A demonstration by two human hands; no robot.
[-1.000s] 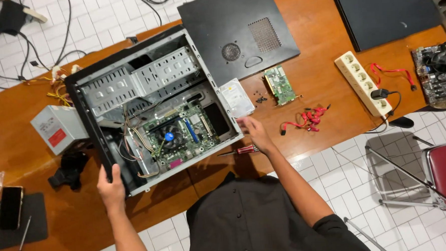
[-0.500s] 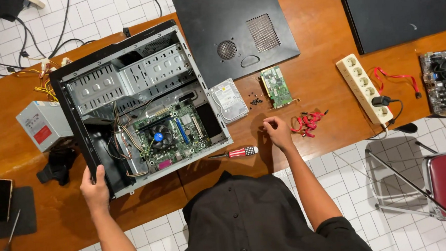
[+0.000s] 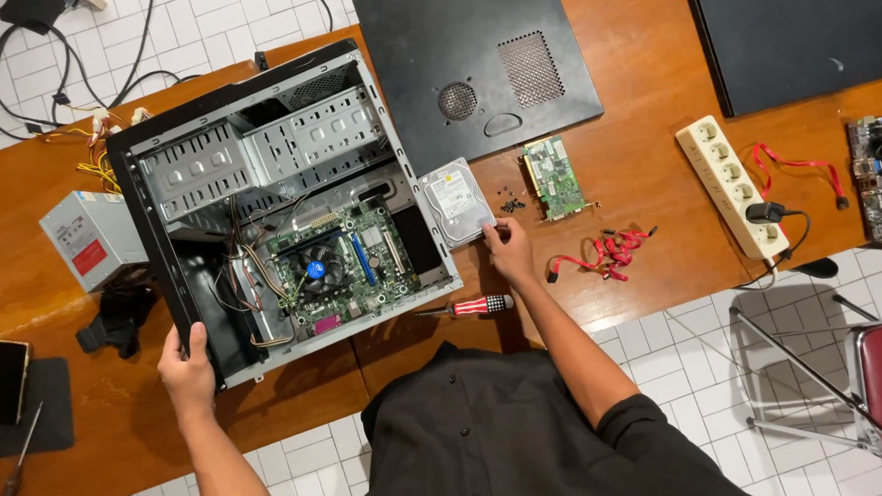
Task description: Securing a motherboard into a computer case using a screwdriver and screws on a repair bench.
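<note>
Head camera looks straight down on a wooden table, with the person's black-shirted torso at the bottom centre of the frame. Nearest, at lower left, the left hand grips the near corner of the open computer case, thumb lying over the black rim and fingers curled under the edge. Right of centre, the right hand reaches forward with its fingers pinched at the near edge of the hard drive; whether it truly has the drive pinched or only touches it I cannot tell. A red-handled screwdriver lies on the table just beside that wrist, in front of the case. The drive rests flat against the case's right side, at the middle of the frame. Inside the case sit a green motherboard with a blue-hubbed cooler fan. Right of the hand lie red cables, and beyond them a small green expansion card with loose screws beside it. Farther right sits a white power strip. At the left edge rest a grey power supply and a phone. At the top centre lies the black side panel.
</note>
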